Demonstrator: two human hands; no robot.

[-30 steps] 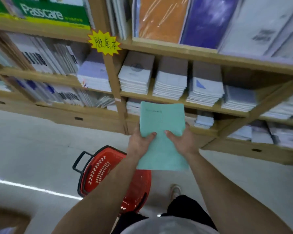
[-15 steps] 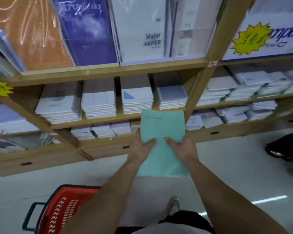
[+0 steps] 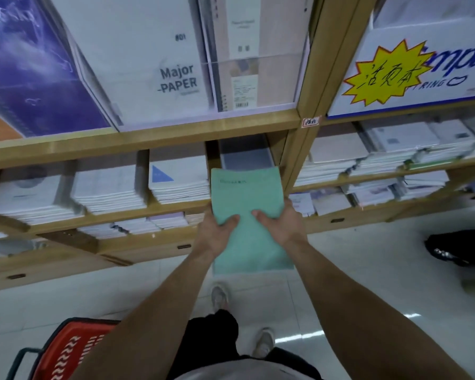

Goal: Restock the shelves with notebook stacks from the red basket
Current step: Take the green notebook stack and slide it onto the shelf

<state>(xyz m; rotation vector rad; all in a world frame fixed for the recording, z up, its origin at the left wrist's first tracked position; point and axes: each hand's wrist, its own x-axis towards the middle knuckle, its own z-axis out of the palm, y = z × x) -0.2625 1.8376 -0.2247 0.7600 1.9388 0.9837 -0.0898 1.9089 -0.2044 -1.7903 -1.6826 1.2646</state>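
Head view: both hands hold a green notebook stack (image 3: pixel 247 212) at the centre of the frame, in front of a wooden shelf (image 3: pixel 154 130). The left hand (image 3: pixel 217 234) is clamped on the stack's left edge, thumb on top of the cover; the right hand (image 3: pixel 279 223) is clamped on the right edge the same way, thumb pointing inward. The two thumbs lie near each other but apart on the cover.

The stack's far end overlaps a low pile (image 3: pixel 246 157) in the rightmost bay of the middle shelf row, just left of the upright post (image 3: pixel 310 111); whether it touches that pile cannot be told. Left of it along the same row sit three white piles, the nearest (image 3: pixel 178 179) bearing a blue triangle.

Above, at upper centre, stands a large pad marked "Major PAPER" (image 3: pixel 159 64), with a purple pad (image 3: pixel 36 69) at upper left. A yellow starburst sign (image 3: pixel 387 71) is at upper right.

The red basket (image 3: pixel 66 349) stands on the floor at the lower left corner, partly hidden by the left forearm. Two shoes show at lower centre.
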